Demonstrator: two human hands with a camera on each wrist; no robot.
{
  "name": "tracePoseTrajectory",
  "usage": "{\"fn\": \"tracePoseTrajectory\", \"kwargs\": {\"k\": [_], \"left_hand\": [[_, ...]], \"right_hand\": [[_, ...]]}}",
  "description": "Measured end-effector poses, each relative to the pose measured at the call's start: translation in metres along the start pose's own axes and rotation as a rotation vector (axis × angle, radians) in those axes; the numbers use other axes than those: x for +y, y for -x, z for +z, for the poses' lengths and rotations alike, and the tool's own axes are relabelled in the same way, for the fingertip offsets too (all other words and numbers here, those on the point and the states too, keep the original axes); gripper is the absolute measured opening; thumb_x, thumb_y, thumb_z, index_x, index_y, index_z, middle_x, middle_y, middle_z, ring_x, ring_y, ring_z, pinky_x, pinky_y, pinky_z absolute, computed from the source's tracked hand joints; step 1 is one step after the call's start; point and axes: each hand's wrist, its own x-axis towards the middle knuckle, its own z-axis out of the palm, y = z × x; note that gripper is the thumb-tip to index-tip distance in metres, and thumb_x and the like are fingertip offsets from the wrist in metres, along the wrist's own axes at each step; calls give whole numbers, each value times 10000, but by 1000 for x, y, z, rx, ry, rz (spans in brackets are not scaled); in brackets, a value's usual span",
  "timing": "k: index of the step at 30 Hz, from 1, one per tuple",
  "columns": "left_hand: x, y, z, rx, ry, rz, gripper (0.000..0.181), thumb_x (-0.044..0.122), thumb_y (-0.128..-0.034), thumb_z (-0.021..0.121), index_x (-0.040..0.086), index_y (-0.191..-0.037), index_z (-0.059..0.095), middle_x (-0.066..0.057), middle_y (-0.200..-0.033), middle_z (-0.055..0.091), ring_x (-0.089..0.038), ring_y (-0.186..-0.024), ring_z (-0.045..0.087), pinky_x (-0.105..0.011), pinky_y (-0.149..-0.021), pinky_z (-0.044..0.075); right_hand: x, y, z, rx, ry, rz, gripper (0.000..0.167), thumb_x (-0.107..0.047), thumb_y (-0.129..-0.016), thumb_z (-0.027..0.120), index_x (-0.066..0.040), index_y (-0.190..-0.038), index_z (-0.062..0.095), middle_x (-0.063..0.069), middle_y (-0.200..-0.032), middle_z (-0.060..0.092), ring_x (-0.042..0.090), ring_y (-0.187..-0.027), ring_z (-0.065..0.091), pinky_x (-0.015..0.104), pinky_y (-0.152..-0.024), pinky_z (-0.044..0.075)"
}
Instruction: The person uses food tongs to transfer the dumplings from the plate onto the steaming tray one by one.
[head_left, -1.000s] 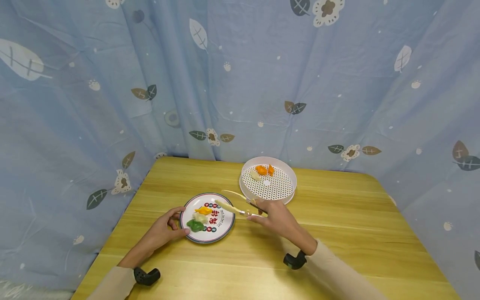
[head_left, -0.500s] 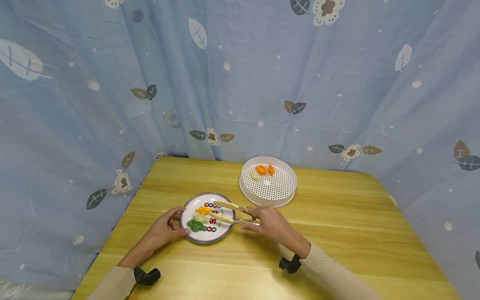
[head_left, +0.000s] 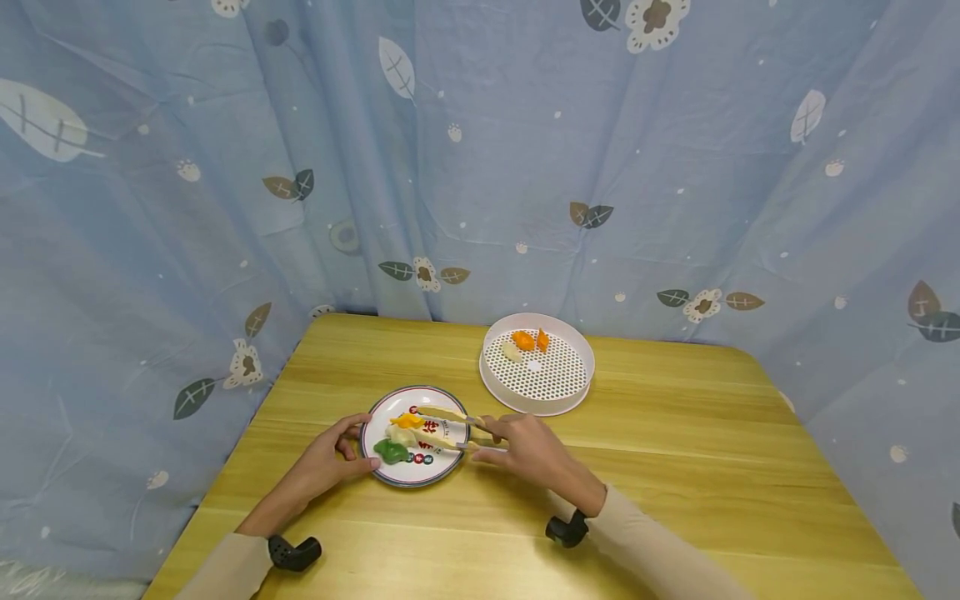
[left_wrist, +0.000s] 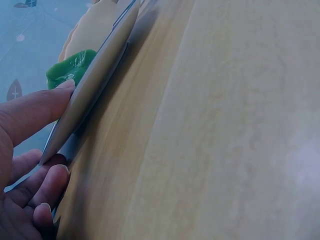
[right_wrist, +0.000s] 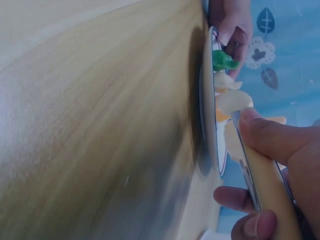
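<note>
A white plate with a blue-and-red rim and red lettering bears a yellow dumpling, a whitish dumpling and a green dumpling. At its left edge my left hand grips the rim, thumb at the top face and fingers curled at the outer edge in the left wrist view. My right hand holds tongs with pale yellow ends and metal parts. Their spread arms reach over the plate, tips by the yellow and whitish dumplings. Whether they touch either one I cannot tell.
Behind and right of the plate stands a round white steamer basket with a perforated bottom. Inside lie two orange dumplings and a whitish one. A blue patterned curtain hangs along the back of the wooden table.
My right hand has moved left and slightly down, carrying the tongs from the plate's right side to the dumplings. The left hand and plate stay in place.
</note>
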Motion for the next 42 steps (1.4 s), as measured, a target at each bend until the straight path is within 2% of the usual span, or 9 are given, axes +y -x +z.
{"fn": "tracePoseTrajectory", "kwargs": {"k": [4,11,24,30,37,42], "left_hand": [[0,1,0,-8,7,6,819,281,-786,921,146,-1481,511,-124,-1214,543,-244,-860,489,-290,-670,414],[-2,1,-1,-18,9,28,814,283,-798,913,141,-1487,503,-130,-1211,544,-245,-867,486,-295,-684,416],[1,2,0,-7,-1,15,806,287,-794,915,139,-1476,514,-121,-1200,553,-244,-865,485,-290,-674,410],[1,2,0,-10,2,18,806,295,-800,910,143,-1482,508,-123,-1205,545,-244,-872,480,-291,-673,410],[1,2,1,-10,-3,21,804,294,-799,911,143,-1479,511,-123,-1197,546,-242,-874,482,-289,-671,411],[-1,1,0,-13,-2,33,797,286,-802,910,140,-1477,511,-125,-1193,550,-242,-869,481,-288,-676,411]], "right_hand": [[0,-2,4,6,-16,-5,520,-490,-883,780,-121,-1248,746,-13,-809,692,49,-634,510,224,-574,425],[2,-2,11,4,-50,8,506,-494,-894,763,-134,-1249,753,-122,-752,614,34,-617,476,201,-549,396],[1,0,9,21,-63,-6,347,-448,-906,769,-133,-1050,736,-132,-650,466,40,-578,413,209,-526,335],[0,-1,-4,32,-52,47,437,-454,-916,758,-115,-1192,766,-171,-687,528,38,-595,435,219,-534,368],[5,-1,-16,98,-66,29,284,-397,-883,811,-144,-1002,758,-169,-692,539,43,-606,453,224,-549,386],[10,2,-22,148,-55,20,216,-368,-879,821,-200,-856,687,-168,-677,525,51,-600,453,234,-562,393]]}}
